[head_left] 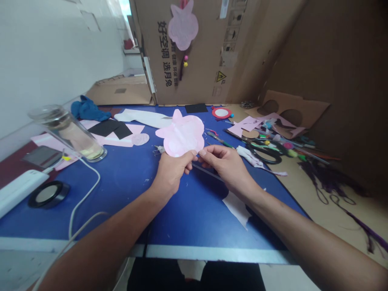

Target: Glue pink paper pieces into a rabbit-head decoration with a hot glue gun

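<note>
A pink paper cutout (184,135), with scalloped edges and two pointed ear shapes, is held up over the blue table. My left hand (172,169) grips its lower edge, thumb on the near face. At the lower right edge, the thumb and forefinger of my right hand (222,161) are pinched together against the paper. Whether anything small is between those fingertips is hidden. Behind the cutout lies a small pale tool with metal prongs (159,149), partly covered. Close to my right hand are a green-handled craft tool (220,138) and a crumpled white tube (250,157).
Black-handled scissors (266,155) lie right among beads and scraps. A similar pink cutout (183,28) hangs on the cardboard (206,81). Left are a glass of liquid (80,137), black tape (48,195), a white cable (96,182) and a power strip (21,188).
</note>
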### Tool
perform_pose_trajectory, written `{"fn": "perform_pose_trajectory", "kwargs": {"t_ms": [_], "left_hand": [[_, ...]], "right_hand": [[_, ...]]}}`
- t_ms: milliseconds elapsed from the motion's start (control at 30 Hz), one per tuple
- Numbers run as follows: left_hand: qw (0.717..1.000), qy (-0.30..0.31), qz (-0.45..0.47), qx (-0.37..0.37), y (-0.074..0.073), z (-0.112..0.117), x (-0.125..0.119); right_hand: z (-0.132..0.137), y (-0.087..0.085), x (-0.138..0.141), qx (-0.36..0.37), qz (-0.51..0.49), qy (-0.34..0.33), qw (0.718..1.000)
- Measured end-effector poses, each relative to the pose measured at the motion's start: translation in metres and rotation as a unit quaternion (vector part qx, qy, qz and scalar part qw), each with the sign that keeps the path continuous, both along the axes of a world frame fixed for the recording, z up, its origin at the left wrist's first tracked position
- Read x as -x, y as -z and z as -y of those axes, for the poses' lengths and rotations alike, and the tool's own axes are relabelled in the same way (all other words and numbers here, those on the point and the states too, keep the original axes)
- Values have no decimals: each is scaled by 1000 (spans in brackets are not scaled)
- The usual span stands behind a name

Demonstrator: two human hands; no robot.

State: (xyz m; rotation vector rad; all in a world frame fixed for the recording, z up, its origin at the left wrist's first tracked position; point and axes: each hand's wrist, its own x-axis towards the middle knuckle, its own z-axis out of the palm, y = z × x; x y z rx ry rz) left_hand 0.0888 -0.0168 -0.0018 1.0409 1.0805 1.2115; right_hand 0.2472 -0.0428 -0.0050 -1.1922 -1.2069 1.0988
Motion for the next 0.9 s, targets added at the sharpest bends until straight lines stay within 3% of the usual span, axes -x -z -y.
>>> {"fn": "perform_pose_trajectory", "kwargs": {"t_ms": [500, 667, 900], "left_hand": [[999, 41, 33, -10, -5, 6, 0], [999, 29, 41, 0, -5, 6, -2], [999, 27, 35, 6, -8, 4, 1]], "right_hand": [[2, -2, 1, -19, 3, 1, 1000], [3, 1, 3, -20, -6, 2, 1000], [4, 0, 4, 3, -52, -57, 997]]}}
